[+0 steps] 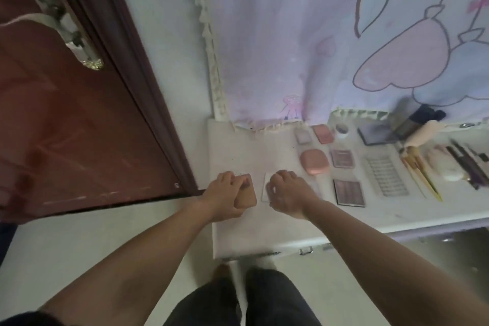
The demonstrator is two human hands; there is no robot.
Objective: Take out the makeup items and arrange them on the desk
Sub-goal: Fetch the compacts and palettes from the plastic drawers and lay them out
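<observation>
Left fingers: curled round a tan case [246,194], which is gripped by the left hand [225,196] and held at the desk's left part; whether the case touches the surface cannot be told.
Right fingers: curled down onto a flat white case [265,188]; the right hand [287,193] covers most of it, and only its left edge is seen. A grip or a mere press cannot be told apart.
Desk: a white desk [238,148] is set against a wall hung with a pale printed cloth [291,47].
Items laid out: to the right of the hands, a pink compact [315,161], a pink blush pan [322,133], a small pale case [303,136], a small square palette [342,158], a larger palette [349,192], a white jar [342,131], a dark compact [375,133], a clear lash tray [386,176], and brushes [420,174] are seen in loose rows.
Containers: the lash tray is seen to hold rows of lashes; the contents of other cases are blurred.
Edges: the tan case lies near the desk's left edge; the front edge runs just below the wrists.
Open room: bare desk is seen behind the hands, up to the cloth's fringe.
Surroundings: a red-brown door [79,127] stands to the left.
</observation>
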